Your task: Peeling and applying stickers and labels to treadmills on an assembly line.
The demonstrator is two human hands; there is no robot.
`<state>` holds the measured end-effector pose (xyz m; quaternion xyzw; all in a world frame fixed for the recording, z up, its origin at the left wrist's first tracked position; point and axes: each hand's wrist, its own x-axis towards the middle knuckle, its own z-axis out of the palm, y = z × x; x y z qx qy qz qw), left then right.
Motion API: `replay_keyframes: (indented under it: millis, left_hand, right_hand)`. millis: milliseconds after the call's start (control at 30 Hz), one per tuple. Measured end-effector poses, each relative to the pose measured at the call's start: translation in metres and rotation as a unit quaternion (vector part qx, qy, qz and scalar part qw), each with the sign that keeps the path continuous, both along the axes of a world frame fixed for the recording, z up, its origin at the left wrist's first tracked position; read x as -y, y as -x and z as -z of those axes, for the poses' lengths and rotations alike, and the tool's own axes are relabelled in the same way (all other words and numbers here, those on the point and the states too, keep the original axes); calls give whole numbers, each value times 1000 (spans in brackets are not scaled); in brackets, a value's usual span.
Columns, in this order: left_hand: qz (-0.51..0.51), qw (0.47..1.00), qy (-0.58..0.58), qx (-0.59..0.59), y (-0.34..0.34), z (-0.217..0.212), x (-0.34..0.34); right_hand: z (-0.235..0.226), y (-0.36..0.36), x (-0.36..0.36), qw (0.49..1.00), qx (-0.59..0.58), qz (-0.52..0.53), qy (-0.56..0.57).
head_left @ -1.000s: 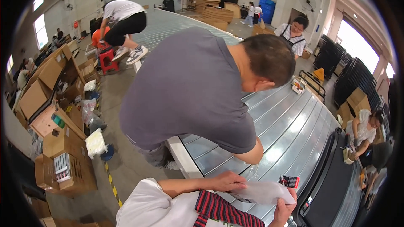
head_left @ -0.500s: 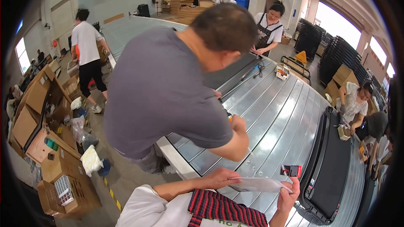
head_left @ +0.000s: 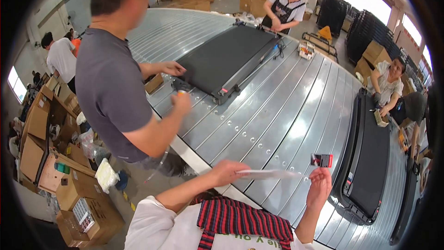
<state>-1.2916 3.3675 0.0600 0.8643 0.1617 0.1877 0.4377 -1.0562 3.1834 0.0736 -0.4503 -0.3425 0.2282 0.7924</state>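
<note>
While both hands (head_left: 229, 172) hold one sheet (head_left: 270, 174): two treadmills (head_left: 231, 58).

ribbed metal conveyor (head_left: 286, 106) carries two flat black treadmills (head_left: 231, 60) (head_left: 370, 157); a small parts tray (head_left: 307, 50) sits near the first

Small red-and-black card (head_left: 321, 159) pinched in right hand (head_left: 319, 186) — near right; brown cartons (head_left: 88, 203) stacked on the floor, near left — more cartons (head_left: 379, 52) far right

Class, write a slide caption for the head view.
Left hand and right hand hold a clear plastic sheet above a ribbed metal table.
</note>
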Motion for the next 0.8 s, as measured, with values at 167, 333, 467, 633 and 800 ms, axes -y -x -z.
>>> replay_keyframes:
  millis: [167, 333, 467, 633, 800]
  left_hand:
    - [-17, 997, -12, -75, 18, 8, -31]
    - [-1, 989, 4, -146, 36, 18, -96]
    - [58, 980, -69, -176, 48, 41, -163]
    - [159, 955, -140, -209, 46, 56, -246]
    - [189, 939, -128, -255, 36, 60, -319]
  right_hand:
    - [29, 0, -16, 992, -105, 60, 38]
    - [53, 17, -58, 961, -193, 118, 160]
    - [59, 38, -122, 949, -180, 102, 239]
    - [66, 55, -218, 943, -162, 38, 288]
    - [73, 47, -325, 929, -160, 1, 335]
